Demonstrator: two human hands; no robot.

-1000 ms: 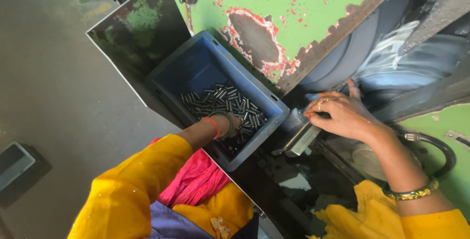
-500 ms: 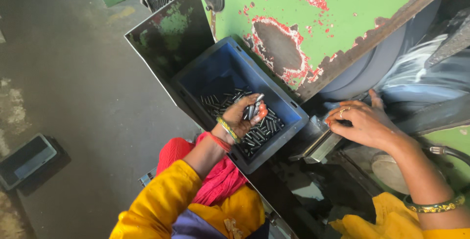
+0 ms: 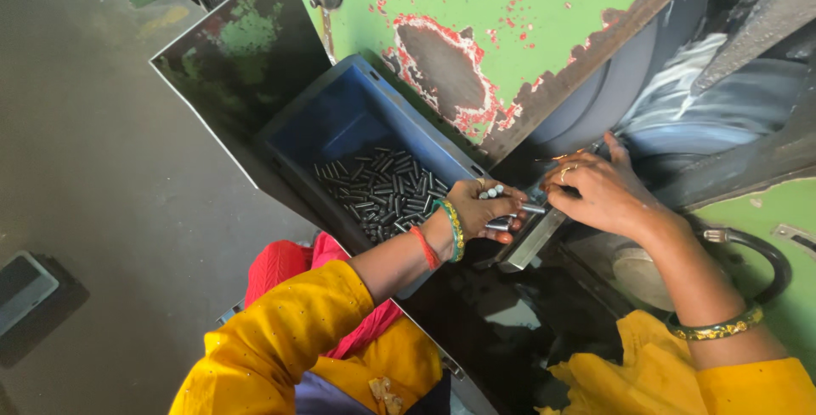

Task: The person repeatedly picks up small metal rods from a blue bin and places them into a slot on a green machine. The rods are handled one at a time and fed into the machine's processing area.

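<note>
Blue plastic crate (image 3: 340, 117) sits below the chipped green machine panel (image 3: 510, 15), tilted toward the person. Bottom of it holds a loose heap of small steel pins (image 3: 387, 194), short dark cylinders w/ shiny ends, piled toward the near corner.

Left hand (image 3: 484, 211) is at the crate's right rim, fingers curled shut around a bunch of the same pins; several ends stick out past the knuckles (image 3: 493, 191), and one pin (image 3: 533, 208) pokes sideways toward the other hand. Green-gold bangle and red thread on that wrist, yellow sleeve behind.

Right hand (image 3: 599, 190) is just beside it, palm down, fingers bent over the top end of a narrow metal chute (image 3: 531, 241) that slopes down-left from the machine. Fingertips are hidden under the hand, so can't tell if it pinches a pin or just rests there. Ring on one finger, gold bangle further up the forearm. The 2 hands are near touching at the chute's top.

Behind the right hand: big grey wheel (image 3: 680, 100), blurred. Dark sheet-metal guard (image 3: 238, 75) stands left of the crate. Grey concrete floor (image 3: 85, 151) on the left, w/ a small dark tray (image 3: 25, 287) lying on it. Red cloth (image 3: 297, 270) across the lap.
</note>
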